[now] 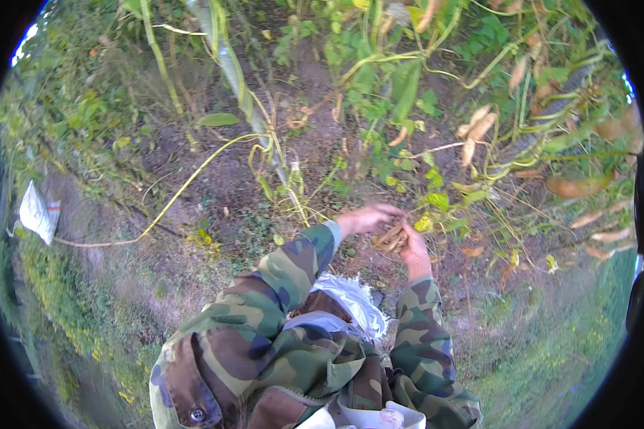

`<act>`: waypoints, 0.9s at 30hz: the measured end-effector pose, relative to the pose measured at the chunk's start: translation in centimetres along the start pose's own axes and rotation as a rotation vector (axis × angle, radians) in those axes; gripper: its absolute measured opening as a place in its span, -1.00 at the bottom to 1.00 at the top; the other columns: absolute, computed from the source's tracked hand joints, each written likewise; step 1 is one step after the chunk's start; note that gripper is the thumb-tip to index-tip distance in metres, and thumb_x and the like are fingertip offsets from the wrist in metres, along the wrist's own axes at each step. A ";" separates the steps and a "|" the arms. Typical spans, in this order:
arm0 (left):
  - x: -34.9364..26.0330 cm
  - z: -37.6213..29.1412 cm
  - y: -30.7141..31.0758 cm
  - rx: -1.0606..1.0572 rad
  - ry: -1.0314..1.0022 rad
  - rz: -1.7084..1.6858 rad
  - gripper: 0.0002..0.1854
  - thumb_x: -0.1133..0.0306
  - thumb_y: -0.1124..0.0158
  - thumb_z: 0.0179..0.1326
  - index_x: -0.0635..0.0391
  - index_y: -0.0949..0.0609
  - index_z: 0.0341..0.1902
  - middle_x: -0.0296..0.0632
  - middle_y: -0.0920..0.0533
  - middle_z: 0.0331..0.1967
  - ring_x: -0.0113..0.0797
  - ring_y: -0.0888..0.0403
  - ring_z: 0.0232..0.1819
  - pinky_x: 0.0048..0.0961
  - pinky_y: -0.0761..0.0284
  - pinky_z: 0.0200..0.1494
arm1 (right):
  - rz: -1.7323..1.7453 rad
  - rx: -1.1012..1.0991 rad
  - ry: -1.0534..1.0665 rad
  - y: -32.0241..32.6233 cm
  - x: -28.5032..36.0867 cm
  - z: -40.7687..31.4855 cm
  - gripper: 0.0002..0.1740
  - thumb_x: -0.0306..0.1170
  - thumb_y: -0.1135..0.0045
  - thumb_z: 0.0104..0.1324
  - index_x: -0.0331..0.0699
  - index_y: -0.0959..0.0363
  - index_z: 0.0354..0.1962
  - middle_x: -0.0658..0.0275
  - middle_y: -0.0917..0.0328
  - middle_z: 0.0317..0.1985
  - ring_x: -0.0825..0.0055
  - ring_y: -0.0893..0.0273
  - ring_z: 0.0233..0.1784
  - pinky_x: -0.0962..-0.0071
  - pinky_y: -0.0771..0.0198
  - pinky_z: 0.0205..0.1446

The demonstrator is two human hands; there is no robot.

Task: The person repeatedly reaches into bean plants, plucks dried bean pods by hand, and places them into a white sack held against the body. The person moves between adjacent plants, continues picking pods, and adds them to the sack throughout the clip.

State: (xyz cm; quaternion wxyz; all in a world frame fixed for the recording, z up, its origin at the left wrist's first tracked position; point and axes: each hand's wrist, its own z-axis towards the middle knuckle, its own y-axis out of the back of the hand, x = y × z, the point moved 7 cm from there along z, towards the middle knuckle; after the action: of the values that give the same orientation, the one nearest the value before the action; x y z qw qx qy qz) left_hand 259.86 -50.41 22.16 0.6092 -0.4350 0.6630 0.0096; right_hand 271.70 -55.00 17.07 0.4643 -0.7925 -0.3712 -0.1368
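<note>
In front of my chest, my right hand is closed around a small bunch of dry, tan bean pods. My left hand reaches across from the left, its blurred fingertips meeting those of my right hand just above the pods. Whether a pod or stem is pinched in the left fingers cannot be made out. Below both hands, a white plastic sack hangs at my waist with its mouth spread and a dark brown interior showing. Yellowing leaves touch or nearly touch the right fingertips.
Twining bean vines with more dry pods fill the right side. A slanting pole wrapped in vine rises ahead. One long yellow stem arches leftward over bare soil. Far left, another white sack rests near weeds.
</note>
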 end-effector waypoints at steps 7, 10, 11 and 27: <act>-0.1 6.6 0.4 -0.162 0.306 0.173 -0.67 0.18 -0.12 0.32 0.18 -0.54 -0.02 -0.08 -0.62 -0.12 -0.21 -0.61 -0.21 -0.29 -0.57 -0.16 | 0.142 0.078 0.029 -1.1 0.7 -1.6 -0.63 -0.21 -0.06 0.35 -0.25 -0.38 0.00 0.27 -0.52 -0.18 0.40 -0.48 -0.17 0.22 -0.51 -0.17; 0.8 8.7 -0.5 -0.189 0.385 0.220 -0.73 0.23 -0.20 0.23 0.16 -0.58 -0.12 -0.16 -0.63 -0.26 -0.26 -0.58 -0.23 -0.28 -0.55 -0.20 | 0.130 -0.049 0.065 -1.0 1.5 -2.4 -0.65 -0.23 -0.01 0.38 -0.25 -0.37 0.02 0.29 -0.52 -0.28 0.48 -0.37 -0.42 0.34 -0.46 -0.38; 1.1 9.1 -0.7 -0.186 0.417 0.257 -0.75 0.25 -0.21 0.20 0.15 -0.59 -0.14 -0.17 -0.63 -0.28 -0.27 -0.58 -0.21 -0.27 -0.55 -0.18 | 0.080 -0.048 0.079 -1.2 1.8 -2.8 -0.67 -0.24 0.00 0.38 -0.25 -0.37 0.00 0.29 -0.50 -0.32 0.48 -0.37 -0.44 0.35 -0.45 -0.41; -0.3 13.0 1.0 -0.656 -0.018 0.690 -0.82 0.42 -0.15 0.14 0.20 -0.57 -0.54 -0.17 -0.54 -0.67 -0.34 -0.50 -0.68 -0.37 -0.38 -0.65 | -0.437 -0.346 0.158 -4.3 2.7 -8.4 -0.82 -0.38 0.03 0.33 -0.37 -0.32 -0.27 0.21 -0.45 -0.55 0.45 -0.46 -0.64 0.44 -0.43 -0.62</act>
State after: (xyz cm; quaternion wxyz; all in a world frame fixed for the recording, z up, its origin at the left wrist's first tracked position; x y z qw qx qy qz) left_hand 269.63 -42.55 18.53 0.4065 -0.3587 0.7255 0.4240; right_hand 271.62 -59.52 25.78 0.3092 -0.7480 -0.4671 -0.3560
